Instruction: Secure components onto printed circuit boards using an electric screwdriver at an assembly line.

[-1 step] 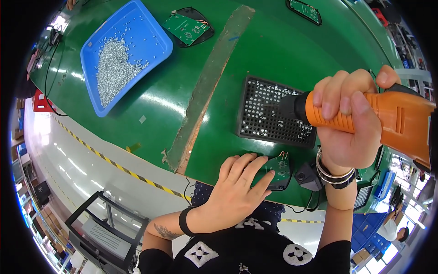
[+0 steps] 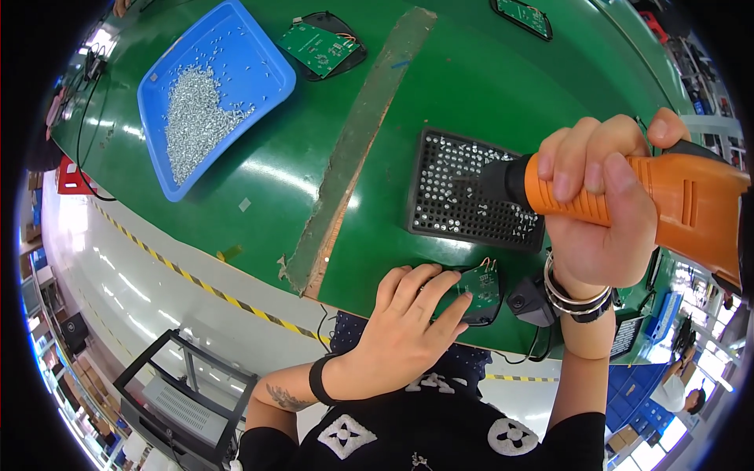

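My right hand [image 2: 601, 196] is wrapped round an orange electric screwdriver [image 2: 691, 196]. Its black nose points left over a black perforated screw tray [image 2: 455, 231], where many small silver screws stand in the holes; the bit's tip cannot be made out against the tray. Below the tray, near the table's front edge, my left hand [image 2: 404, 326] holds a green circuit board [image 2: 481, 289] in a dark housing. Its thumb and fingers lie across the board's left part and hide it, while thin wires stick up at the far edge.
A blue tray [image 2: 271, 94] with a heap of loose screws stands far left on the green table [image 2: 243, 169]. More boards in dark housings lie beside it [image 2: 318, 49] and at the back right [image 2: 525, 17]. A worn strip [image 2: 349, 153] crosses the table; a small black device [image 2: 532, 302] sits below my right wrist.
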